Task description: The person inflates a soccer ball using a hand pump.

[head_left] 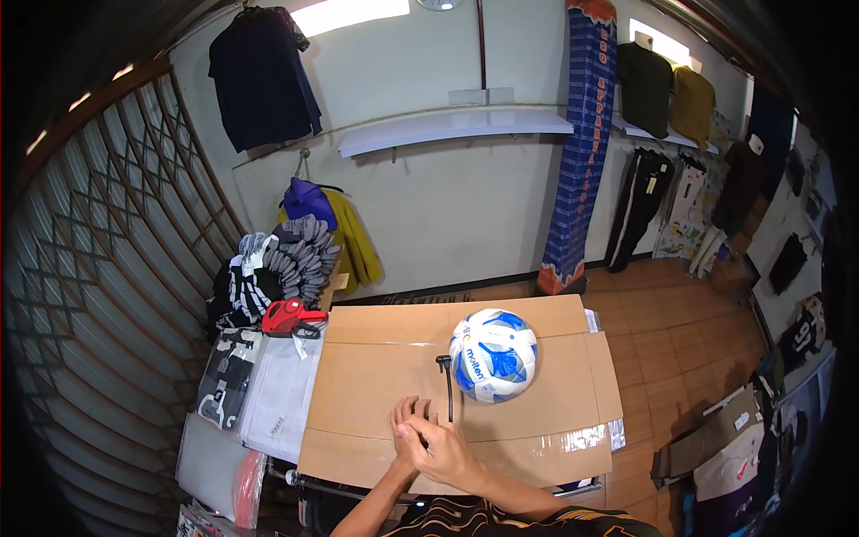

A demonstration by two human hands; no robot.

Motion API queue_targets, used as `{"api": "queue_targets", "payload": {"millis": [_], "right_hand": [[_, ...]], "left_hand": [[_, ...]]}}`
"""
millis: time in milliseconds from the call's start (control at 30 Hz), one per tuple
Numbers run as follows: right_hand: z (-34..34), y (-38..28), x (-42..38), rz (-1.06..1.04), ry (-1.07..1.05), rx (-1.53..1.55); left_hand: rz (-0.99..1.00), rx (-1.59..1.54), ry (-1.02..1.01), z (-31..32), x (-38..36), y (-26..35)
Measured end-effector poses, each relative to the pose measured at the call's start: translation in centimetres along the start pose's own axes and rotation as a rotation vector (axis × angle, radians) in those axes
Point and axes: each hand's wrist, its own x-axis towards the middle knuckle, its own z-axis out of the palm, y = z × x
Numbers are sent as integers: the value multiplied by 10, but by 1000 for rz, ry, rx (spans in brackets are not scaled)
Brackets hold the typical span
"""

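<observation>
My left hand (403,422) is over the front middle of the cardboard (376,376), its fingers slightly curled and apart. My right hand (440,452) crosses against it, fingers closed and bent at the left palm; anything between them is too small or hidden to make out. Just beyond the right hand, a thin black tool with a T-shaped top (449,385) extends away from me, its lower end near the fingers. Right of the tool sits a white and blue ball (493,356), marked "molten", on the cardboard. Neither hand touches the ball.
A red label gun (291,318) lies at the table's left, near piled grey gloves (302,259) and plastic-wrapped packs (228,376). Behind are a white wall shelf (456,128) and a tall blue banner (582,143). Clothes (734,456) are stacked at the right.
</observation>
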Motion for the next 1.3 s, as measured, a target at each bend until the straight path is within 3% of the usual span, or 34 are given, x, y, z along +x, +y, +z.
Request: {"api": "queue_targets", "payload": {"millis": [133, 367, 467, 633, 733, 900, 1300], "right_hand": [[10, 33, -9, 81, -43, -56], [18, 43, -14, 41, -2, -90], [10, 27, -13, 10, -47, -146], [-45, -44, -7, -85, -91, 85], [-52, -53, -9, -16, -119, 86], [-8, 0, -9, -23, -78, -7], [13, 54, -16, 47, -51, -4]], "left_hand": [[8, -17, 10, 7, -4, -7], [103, 50, 93, 15, -5, -14], [56, 59, 52, 8, -4, -8], [-38, 39, -53, 6, -3, -7], [-80, 48, -83, -2, -1, 4], [24, 63, 5, -1, 0, 4], [107, 63, 90, 7, -1, -7]]}}
